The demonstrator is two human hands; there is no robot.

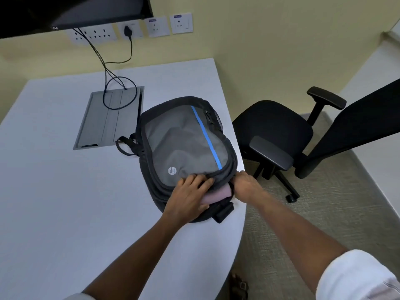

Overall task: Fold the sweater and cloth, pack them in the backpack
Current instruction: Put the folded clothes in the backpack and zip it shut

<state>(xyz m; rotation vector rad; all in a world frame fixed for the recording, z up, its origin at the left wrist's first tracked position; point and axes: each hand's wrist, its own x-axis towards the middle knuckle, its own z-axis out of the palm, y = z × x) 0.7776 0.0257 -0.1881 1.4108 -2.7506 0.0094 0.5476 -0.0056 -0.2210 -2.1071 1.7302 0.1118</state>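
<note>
A grey and black backpack with a blue stripe lies flat on the white table, near its right edge, with its top opening towards me. A pink folded garment shows in that opening. My left hand rests on the bag's near edge, fingers over the flap and the pink fabric. My right hand grips the bag's rim at the right side of the opening. No second garment is visible; the inside of the bag is hidden.
A grey cable hatch with black cords sits in the table behind the bag. A dark monitor hangs at top left above wall sockets. A black office chair stands on the carpet to the right.
</note>
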